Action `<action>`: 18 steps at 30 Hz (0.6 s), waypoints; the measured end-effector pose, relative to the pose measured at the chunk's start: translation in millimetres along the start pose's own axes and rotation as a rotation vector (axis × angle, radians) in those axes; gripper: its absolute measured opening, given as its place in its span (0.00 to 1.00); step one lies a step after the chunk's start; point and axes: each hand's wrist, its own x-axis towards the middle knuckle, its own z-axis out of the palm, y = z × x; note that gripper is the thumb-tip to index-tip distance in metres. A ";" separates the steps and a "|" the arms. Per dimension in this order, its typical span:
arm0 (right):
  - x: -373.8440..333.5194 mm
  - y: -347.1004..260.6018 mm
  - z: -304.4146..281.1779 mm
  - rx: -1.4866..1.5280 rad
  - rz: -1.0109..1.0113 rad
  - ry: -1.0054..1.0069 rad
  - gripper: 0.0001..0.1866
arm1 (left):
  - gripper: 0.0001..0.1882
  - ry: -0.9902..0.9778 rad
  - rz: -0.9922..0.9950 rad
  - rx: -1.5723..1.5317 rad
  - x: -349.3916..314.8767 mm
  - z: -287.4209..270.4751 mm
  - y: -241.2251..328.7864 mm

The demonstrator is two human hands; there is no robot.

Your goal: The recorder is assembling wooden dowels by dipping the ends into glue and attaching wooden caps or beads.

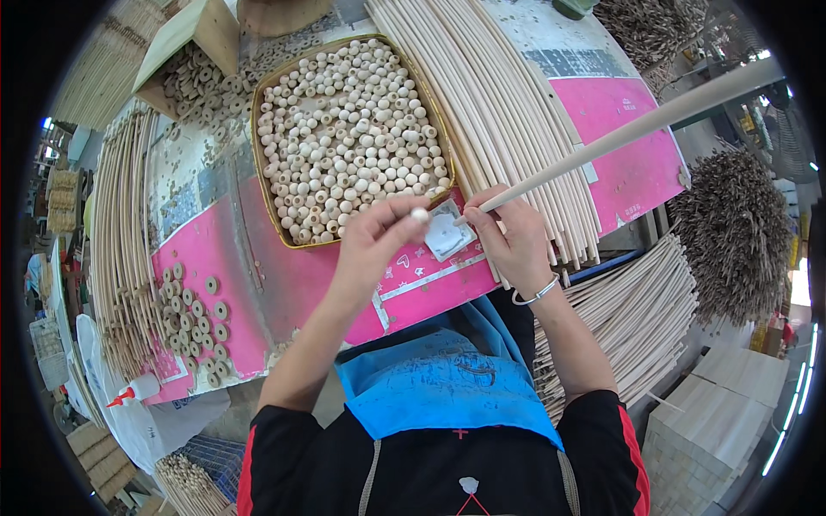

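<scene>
Between the thumb and fingers of my left hand (375,239) is a small pale wooden bead (419,215). My right hand (514,234) grips a long wooden stick (619,138) near its lower end. That end reaches down to a small white tray (449,244) on the pink tabletop; whether it touches the tray's contents I cannot tell. The stick slants up toward the far right. Just beyond my left hand lies a yellow-rimmed basket (256,163) holding many round wooden beads (344,129).
Right of the basket, long sticks (490,112) lie in a bundle. Wooden rings (194,322) are scattered at the left, beside more sticks with rings (120,258) and a glue bottle (138,390). A wooden box (194,47) of rings stands at the back left. More sticks (637,310) stand beyond the table's right edge.
</scene>
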 end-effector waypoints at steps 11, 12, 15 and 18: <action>-10.2 9.2 23.5 -0.004 0.069 -0.077 0.04 | 0.15 0.061 -0.190 -0.257 -33.5 -0.1 -57.6; -10.5 9.1 21.4 0.007 0.113 -0.085 0.04 | 0.14 0.074 -0.189 -0.272 -32.3 0.8 -58.8; -12.1 19.1 19.2 0.127 0.117 0.028 0.05 | 0.14 0.100 -0.193 -0.289 -29.2 1.0 -59.6; -14.7 25.1 10.4 0.215 0.190 0.040 0.05 | 0.15 0.112 -0.192 -0.309 -27.6 1.9 -59.3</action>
